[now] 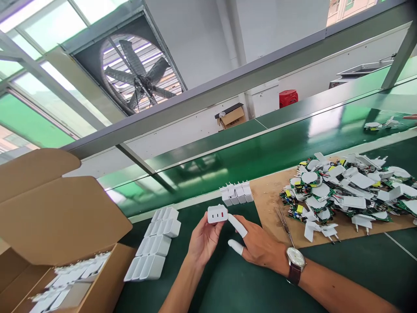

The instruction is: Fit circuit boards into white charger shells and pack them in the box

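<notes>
My left hand point(206, 241) grips a white charger point(217, 214), with its port face towards me; two dark ports and a red one show. My right hand point(257, 239) wears white finger cots on thumb and index finger. Its index fingertip reaches the charger's right edge, while the thumb stands apart below. Just behind the charger stands a row of white chargers point(237, 193) with their plug pins up. Left of my hands, several rows of white charger housings point(151, 245) stand on the green table.
At left is an open cardboard box point(107, 282) holding white chargers. On a brown board point(269, 204) at right lie tweezers point(285, 226) and a heap of circuit boards with white plug parts point(348, 187). A conveyor belt point(276, 143) runs behind; another person's finger point(410, 117) shows far right.
</notes>
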The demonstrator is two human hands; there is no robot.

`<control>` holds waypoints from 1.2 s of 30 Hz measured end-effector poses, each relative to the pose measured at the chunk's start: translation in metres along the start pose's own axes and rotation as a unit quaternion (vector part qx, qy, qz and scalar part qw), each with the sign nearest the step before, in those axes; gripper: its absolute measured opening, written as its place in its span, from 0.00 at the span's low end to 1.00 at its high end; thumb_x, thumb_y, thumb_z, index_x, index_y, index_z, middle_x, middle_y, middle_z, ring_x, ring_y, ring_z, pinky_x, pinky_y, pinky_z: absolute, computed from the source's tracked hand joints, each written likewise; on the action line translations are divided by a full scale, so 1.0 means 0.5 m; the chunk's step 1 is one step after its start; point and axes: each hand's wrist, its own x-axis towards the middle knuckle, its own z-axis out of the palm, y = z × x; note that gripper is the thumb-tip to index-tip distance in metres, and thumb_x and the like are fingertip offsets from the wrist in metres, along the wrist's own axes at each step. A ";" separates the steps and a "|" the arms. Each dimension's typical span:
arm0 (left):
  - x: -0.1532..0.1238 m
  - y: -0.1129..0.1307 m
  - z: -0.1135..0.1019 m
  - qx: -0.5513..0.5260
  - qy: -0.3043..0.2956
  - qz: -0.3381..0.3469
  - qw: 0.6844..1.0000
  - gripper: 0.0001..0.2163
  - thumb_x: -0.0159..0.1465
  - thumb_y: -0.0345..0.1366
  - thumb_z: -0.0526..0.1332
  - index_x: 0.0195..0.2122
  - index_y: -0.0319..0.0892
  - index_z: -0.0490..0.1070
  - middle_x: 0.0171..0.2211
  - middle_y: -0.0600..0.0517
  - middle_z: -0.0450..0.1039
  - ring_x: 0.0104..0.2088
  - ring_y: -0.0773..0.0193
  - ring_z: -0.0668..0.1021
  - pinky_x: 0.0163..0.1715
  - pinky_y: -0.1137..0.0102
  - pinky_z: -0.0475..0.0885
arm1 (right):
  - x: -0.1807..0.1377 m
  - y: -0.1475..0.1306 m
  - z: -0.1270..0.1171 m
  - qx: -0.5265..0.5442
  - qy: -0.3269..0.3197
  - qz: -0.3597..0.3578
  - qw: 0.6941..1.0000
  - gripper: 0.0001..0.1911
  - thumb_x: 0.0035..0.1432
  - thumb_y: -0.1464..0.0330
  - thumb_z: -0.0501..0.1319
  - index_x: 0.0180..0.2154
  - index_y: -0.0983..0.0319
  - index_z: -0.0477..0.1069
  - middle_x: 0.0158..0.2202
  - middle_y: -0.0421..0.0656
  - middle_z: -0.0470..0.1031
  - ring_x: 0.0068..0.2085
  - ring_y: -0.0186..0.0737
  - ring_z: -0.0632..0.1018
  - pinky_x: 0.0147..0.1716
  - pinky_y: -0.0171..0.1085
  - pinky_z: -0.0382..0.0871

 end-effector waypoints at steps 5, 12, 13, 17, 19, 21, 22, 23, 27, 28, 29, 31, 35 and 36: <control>0.007 -0.008 -0.003 0.051 -0.018 -0.016 0.998 0.18 0.69 0.40 0.65 0.55 0.36 0.77 0.56 0.38 0.80 0.64 0.46 0.76 0.61 0.62 0.77 | 0.000 0.005 0.005 0.011 0.028 -0.019 0.999 0.44 0.67 0.73 0.57 0.74 0.59 0.33 0.59 0.57 0.69 0.49 0.53 0.80 0.47 0.51 0.79; 0.029 0.009 -0.032 0.198 0.009 0.062 0.978 0.22 0.63 0.50 0.69 0.51 0.40 0.78 0.55 0.40 0.80 0.61 0.44 0.78 0.59 0.55 0.78 | -0.011 0.018 0.010 -0.020 0.003 -0.014 1.000 0.38 0.69 0.71 0.55 0.73 0.63 0.41 0.60 0.59 0.69 0.53 0.56 0.78 0.51 0.54 0.78; 0.039 0.022 -0.041 0.252 0.026 0.102 0.962 0.23 0.61 0.51 0.70 0.51 0.40 0.78 0.55 0.40 0.80 0.59 0.44 0.79 0.57 0.54 0.79 | -0.013 0.019 0.011 -0.032 -0.005 -0.017 0.999 0.35 0.69 0.71 0.54 0.73 0.65 0.44 0.60 0.60 0.69 0.52 0.56 0.78 0.51 0.54 0.77; 0.100 0.076 -0.072 0.427 0.069 0.217 0.875 0.25 0.51 0.50 0.77 0.45 0.40 0.78 0.49 0.43 0.81 0.56 0.45 0.80 0.57 0.52 0.76 | -0.016 0.012 0.012 -0.057 -0.032 -0.047 0.997 0.28 0.71 0.71 0.52 0.69 0.68 0.53 0.60 0.61 0.70 0.52 0.55 0.78 0.50 0.52 0.77; 0.133 0.089 -0.079 0.456 0.070 0.216 0.861 0.24 0.46 0.47 0.79 0.40 0.40 0.79 0.48 0.43 0.81 0.57 0.44 0.78 0.59 0.51 0.73 | -0.016 0.007 0.011 -0.063 -0.038 -0.058 0.996 0.27 0.71 0.72 0.52 0.68 0.69 0.56 0.59 0.61 0.71 0.52 0.54 0.77 0.50 0.51 0.76; 0.160 0.088 -0.080 0.482 0.060 0.210 0.849 0.24 0.44 0.47 0.79 0.38 0.39 0.80 0.49 0.42 0.80 0.56 0.43 0.78 0.58 0.51 0.73 | -0.015 0.004 0.010 -0.070 -0.046 -0.061 0.995 0.25 0.71 0.72 0.52 0.67 0.69 0.58 0.58 0.60 0.71 0.52 0.53 0.78 0.49 0.50 0.76; 0.171 0.083 -0.078 0.492 0.051 0.206 0.844 0.24 0.44 0.48 0.79 0.37 0.39 0.80 0.50 0.41 0.80 0.55 0.44 0.79 0.57 0.52 0.74 | -0.015 0.003 0.009 -0.073 -0.050 -0.060 0.994 0.25 0.71 0.72 0.53 0.66 0.69 0.59 0.58 0.60 0.71 0.51 0.52 0.78 0.49 0.50 0.76; 0.180 0.076 -0.076 0.501 0.040 0.203 0.840 0.24 0.44 0.48 0.79 0.38 0.39 0.79 0.52 0.41 0.79 0.54 0.45 0.80 0.56 0.53 0.75 | -0.015 0.002 0.007 -0.076 -0.052 -0.059 0.994 0.24 0.71 0.72 0.53 0.65 0.69 0.60 0.58 0.60 0.71 0.50 0.52 0.78 0.49 0.49 0.76; 0.190 0.048 -0.064 0.523 -0.001 0.203 0.828 0.24 0.48 0.49 0.77 0.40 0.40 0.78 0.55 0.41 0.77 0.51 0.49 0.82 0.54 0.56 0.77 | -0.012 0.006 0.000 -0.090 -0.061 -0.055 0.993 0.21 0.70 0.72 0.53 0.62 0.71 0.64 0.57 0.60 0.72 0.48 0.52 0.78 0.47 0.49 0.76; 0.187 0.045 -0.062 0.527 -0.008 0.206 0.825 0.24 0.48 0.49 0.76 0.41 0.40 0.78 0.57 0.40 0.76 0.52 0.49 0.81 0.54 0.56 0.77 | -0.012 0.007 -0.001 -0.092 -0.063 -0.055 0.992 0.21 0.70 0.72 0.54 0.61 0.70 0.64 0.57 0.60 0.72 0.48 0.52 0.78 0.48 0.49 0.76; 0.181 0.045 -0.061 0.530 -0.012 0.210 0.821 0.24 0.49 0.49 0.76 0.43 0.41 0.78 0.59 0.40 0.75 0.54 0.48 0.80 0.55 0.55 0.76 | -0.011 0.009 -0.002 -0.092 -0.064 -0.055 0.992 0.21 0.70 0.72 0.54 0.61 0.71 0.64 0.57 0.60 0.72 0.48 0.52 0.78 0.48 0.49 0.77; 0.162 0.058 -0.064 0.535 -0.009 0.222 0.815 0.24 0.51 0.48 0.75 0.46 0.42 0.77 0.63 0.39 0.71 0.58 0.46 0.78 0.57 0.54 0.75 | -0.012 0.012 -0.003 -0.088 -0.062 -0.053 0.993 0.21 0.70 0.73 0.54 0.62 0.71 0.64 0.57 0.60 0.72 0.49 0.52 0.78 0.48 0.50 0.77; 0.097 0.142 -0.080 0.582 0.046 0.305 0.752 0.23 0.57 0.48 0.72 0.52 0.47 0.76 0.66 0.43 0.68 0.63 0.47 0.74 0.62 0.52 0.71 | -0.014 0.017 0.000 -0.087 -0.062 -0.058 0.993 0.20 0.71 0.74 0.52 0.61 0.69 0.66 0.57 0.59 0.72 0.47 0.52 0.78 0.46 0.50 0.77; 0.078 0.173 -0.087 0.595 0.072 0.338 0.725 0.23 0.59 0.49 0.71 0.53 0.48 0.75 0.65 0.43 0.69 0.63 0.46 0.74 0.62 0.52 0.71 | -0.014 0.017 0.001 -0.085 -0.062 -0.062 0.992 0.20 0.71 0.74 0.52 0.61 0.68 0.66 0.56 0.59 0.72 0.46 0.52 0.78 0.45 0.50 0.77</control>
